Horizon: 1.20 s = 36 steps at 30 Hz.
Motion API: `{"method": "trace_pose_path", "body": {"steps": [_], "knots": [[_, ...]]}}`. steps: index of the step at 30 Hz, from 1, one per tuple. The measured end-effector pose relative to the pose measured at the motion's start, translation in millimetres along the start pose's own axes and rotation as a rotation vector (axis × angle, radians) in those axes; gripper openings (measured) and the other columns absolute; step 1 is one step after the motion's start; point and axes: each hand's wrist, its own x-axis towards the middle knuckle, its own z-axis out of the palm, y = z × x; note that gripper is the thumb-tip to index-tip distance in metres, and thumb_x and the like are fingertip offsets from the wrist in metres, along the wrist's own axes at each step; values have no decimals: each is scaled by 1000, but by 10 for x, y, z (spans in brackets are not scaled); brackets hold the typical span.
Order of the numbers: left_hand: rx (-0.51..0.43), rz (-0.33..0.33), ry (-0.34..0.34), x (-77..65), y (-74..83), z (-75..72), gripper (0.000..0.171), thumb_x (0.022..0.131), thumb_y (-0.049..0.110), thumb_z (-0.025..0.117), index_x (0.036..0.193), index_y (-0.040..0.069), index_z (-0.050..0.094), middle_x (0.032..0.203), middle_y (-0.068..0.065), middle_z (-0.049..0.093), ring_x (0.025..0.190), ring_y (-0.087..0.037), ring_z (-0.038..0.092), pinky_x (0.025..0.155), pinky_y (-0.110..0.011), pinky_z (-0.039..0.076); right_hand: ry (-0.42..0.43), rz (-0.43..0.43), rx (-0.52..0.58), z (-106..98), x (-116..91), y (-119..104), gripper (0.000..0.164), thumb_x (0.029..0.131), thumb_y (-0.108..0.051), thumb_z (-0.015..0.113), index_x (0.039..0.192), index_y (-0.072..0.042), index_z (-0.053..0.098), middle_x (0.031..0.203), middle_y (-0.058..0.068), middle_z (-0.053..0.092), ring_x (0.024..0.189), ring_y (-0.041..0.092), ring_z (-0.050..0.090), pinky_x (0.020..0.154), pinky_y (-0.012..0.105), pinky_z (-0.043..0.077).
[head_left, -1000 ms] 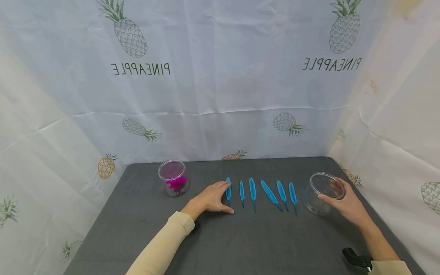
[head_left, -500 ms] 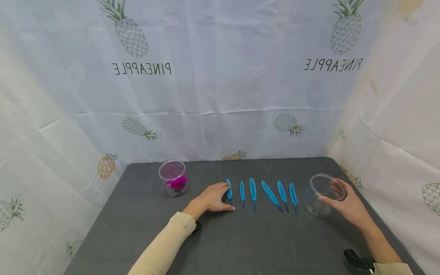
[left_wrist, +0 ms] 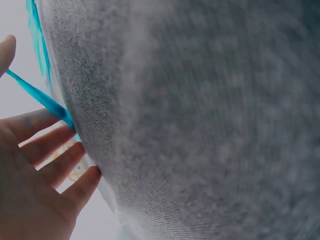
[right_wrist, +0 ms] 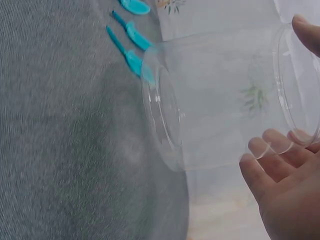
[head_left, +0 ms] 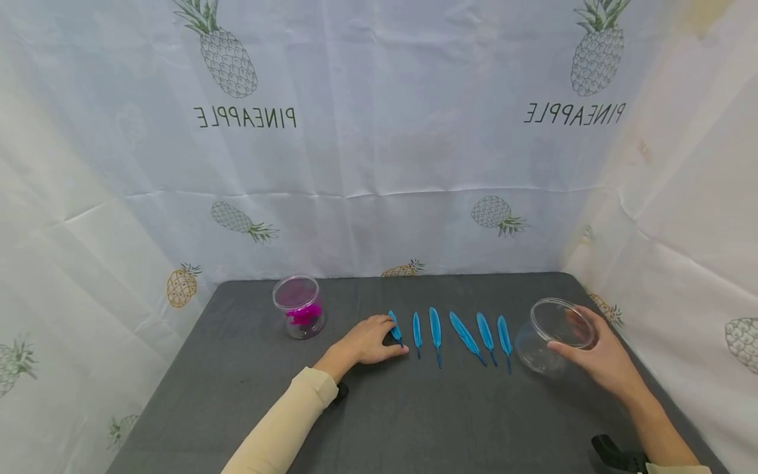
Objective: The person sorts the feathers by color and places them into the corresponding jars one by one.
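Newly tilted, the leftmost blue feather [head_left: 397, 334] sits pinched in the left fingers [head_left: 380, 322], so it is in hand; right fingers [right_wrist: 257, 177] grip the clear jar [right_wrist: 215, 105] beyond the other feathers [head_left: 435, 329]

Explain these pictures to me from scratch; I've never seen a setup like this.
There is no machine here: a person works with two bare hands. The wide picture comes from a camera worn on the head; the two close ones come from cameras on the wrists. On the dark table are a see-through jar with something pink inside and, further right, five blue feathers. The left hand holds a sixth feather. The right hand holds a second clear jar.
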Motion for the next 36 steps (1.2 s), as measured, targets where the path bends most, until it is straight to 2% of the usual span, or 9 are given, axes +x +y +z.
{"method": "trace_pose_path", "body": {"steps": [9, 15, 23, 31, 32, 34, 36], "knots": [[-11, 26, 57, -19, 9, -9, 64, 103, 57, 49, 142, 7, 57, 144, -11, 54, 133, -29, 50, 109, -46, 42, -16, -43, -12, 97, -12, -154, 99, 94, -24, 75, 162, -3, 6, 155, 31, 34, 133, 59, 37, 77, 6, 37], [-24, 25, 93, -34, 28, -18, 54, 105, 53, 47, 134, 9, 63, 129, -8, 61, 120, -26, 58, 102, -45, 48, -20, -89, -10, 192, -22, -231, 95, 94, -22, 76, 160, 0, 12, 154, 29, 38, 132, 56, 39, 82, 8, 38], [2, 34, 138, -52, 35, -47, 48, 108, 45, 47, 133, 9, 64, 132, -8, 63, 123, -26, 59, 104, -45, 48, -41, -152, 28, 338, -40, -311, 91, 92, -16, 78, 159, 1, 18, 152, 27, 40, 132, 53, 41, 85, 8, 42], [2, 79, 217, -65, 16, -65, 28, 108, 32, 50, 111, 11, 69, 101, 0, 66, 98, -19, 63, 87, -39, 54, -67, -179, 40, 462, -43, -395, 92, 90, -17, 80, 159, -4, 20, 153, 21, 42, 133, 50, 43, 91, 10, 41], [-4, 84, 226, -66, 13, -67, 26, 108, 31, 51, 106, 12, 68, 95, 1, 65, 92, -18, 62, 83, -37, 53, -69, -183, 38, 480, -45, -404, 93, 89, -17, 80, 159, -4, 21, 153, 20, 42, 134, 48, 42, 92, 10, 40], [-16, 91, 244, -71, 4, -72, 24, 108, 30, 51, 95, 14, 64, 85, 4, 58, 81, -14, 57, 74, -32, 50, -73, -196, 32, 517, -53, -422, 93, 88, -17, 81, 159, -5, 22, 153, 18, 43, 134, 46, 42, 96, 17, 42], [-45, 104, 258, -81, 1, -82, 25, 108, 28, 52, 86, 16, 57, 76, 5, 50, 70, -11, 49, 65, -29, 44, -76, -209, 27, 557, -58, -436, 93, 88, -18, 82, 159, -8, 24, 152, 17, 44, 135, 40, 42, 97, 21, 41]]}}
